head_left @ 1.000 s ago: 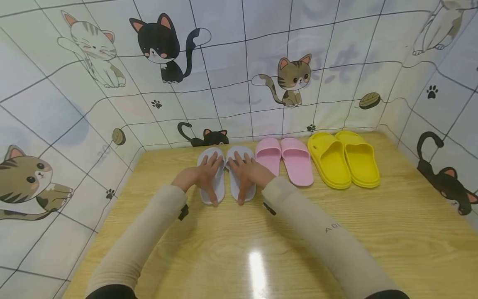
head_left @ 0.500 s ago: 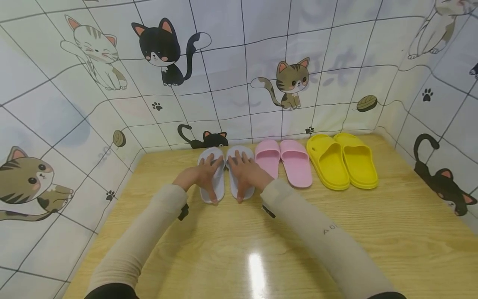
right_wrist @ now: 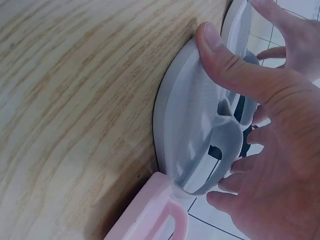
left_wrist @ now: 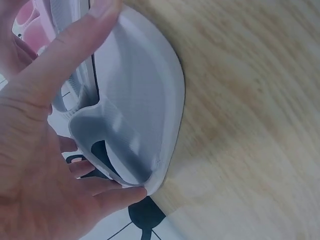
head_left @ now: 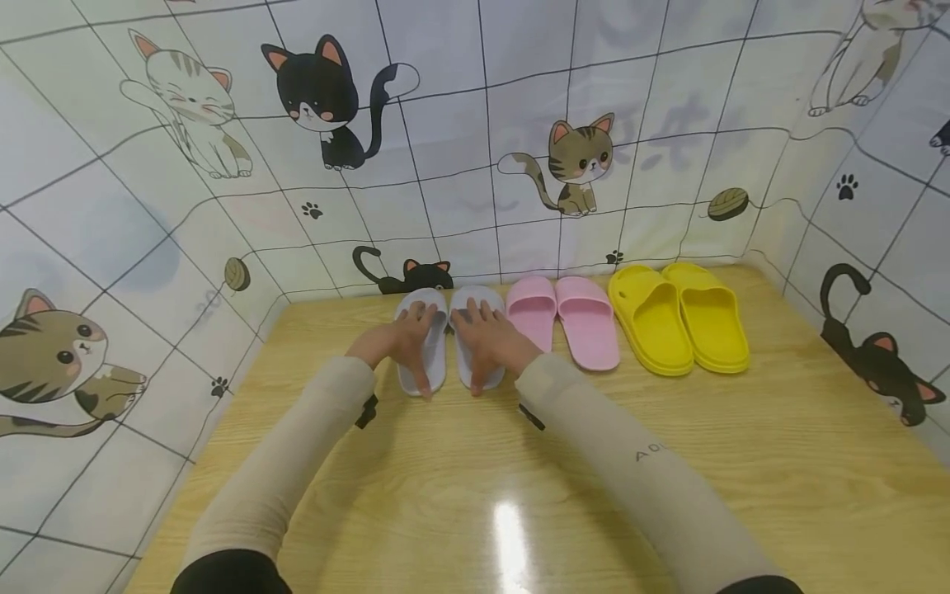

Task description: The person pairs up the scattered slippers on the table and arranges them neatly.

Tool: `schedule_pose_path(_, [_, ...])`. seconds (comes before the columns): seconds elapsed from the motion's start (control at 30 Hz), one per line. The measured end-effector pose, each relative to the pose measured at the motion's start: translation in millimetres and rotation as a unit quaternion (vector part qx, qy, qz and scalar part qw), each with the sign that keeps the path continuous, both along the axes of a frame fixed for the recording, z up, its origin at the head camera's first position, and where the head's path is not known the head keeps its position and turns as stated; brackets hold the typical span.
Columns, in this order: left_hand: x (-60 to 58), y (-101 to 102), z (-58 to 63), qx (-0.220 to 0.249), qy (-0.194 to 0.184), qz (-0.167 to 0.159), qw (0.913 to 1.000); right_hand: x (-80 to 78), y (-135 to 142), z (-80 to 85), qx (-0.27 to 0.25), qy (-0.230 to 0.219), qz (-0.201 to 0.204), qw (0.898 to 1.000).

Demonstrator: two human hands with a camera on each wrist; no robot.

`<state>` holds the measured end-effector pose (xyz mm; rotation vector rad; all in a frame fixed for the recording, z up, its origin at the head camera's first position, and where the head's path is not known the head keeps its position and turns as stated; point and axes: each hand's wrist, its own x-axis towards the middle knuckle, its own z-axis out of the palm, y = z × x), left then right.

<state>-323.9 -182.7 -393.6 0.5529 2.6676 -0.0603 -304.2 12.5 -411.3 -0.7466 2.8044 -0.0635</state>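
Note:
Two white slippers stand side by side on the wood-look floor. My left hand (head_left: 404,340) rests on the left white slipper (head_left: 436,356), fingers spread over the strap and thumb at the heel. In the left wrist view, the thumb touches this slipper's (left_wrist: 142,75) heel rim and a fingertip meets its toe end. My right hand (head_left: 491,340) lies likewise over the right white slipper (head_left: 463,361). The right wrist view shows the thumb at this slipper's (right_wrist: 180,115) heel, with straight fingers by the strap. Neither hand curls round its slipper.
Pink slippers (head_left: 591,337) stand just right of the white pair, and yellow clogs (head_left: 718,332) stand beyond them. All toes point to the back wall (head_left: 460,198), covered in cat-printed sheeting. Side walls rise left and right of the wooden floor (head_left: 445,495).
Both white slippers have slid slightly toward the back wall under the hands. The pink and yellow pairs have kept their places; the head view has shifted a little.

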Motion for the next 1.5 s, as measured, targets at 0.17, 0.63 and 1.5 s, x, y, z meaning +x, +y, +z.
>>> schedule_pose_path(0.17, [-3.5,-5.8,-2.0,0.016,-0.008,-0.002,0.9998,2.6,-3.7,0.4,0.012,0.002,-0.005,1.0])
schedule_pose_path(0.63, [-4.9,-10.2,-6.5,0.061,0.0,-0.006,0.9981,-2.6,-5.5,3.1,0.034,-0.007,0.0,0.999])
schedule_pose_path(1.5, [-8.7,-7.3,-7.8,0.027,-0.011,-0.002,0.9996,0.9,-6.8,-0.2,0.007,-0.015,-0.022,1.0])
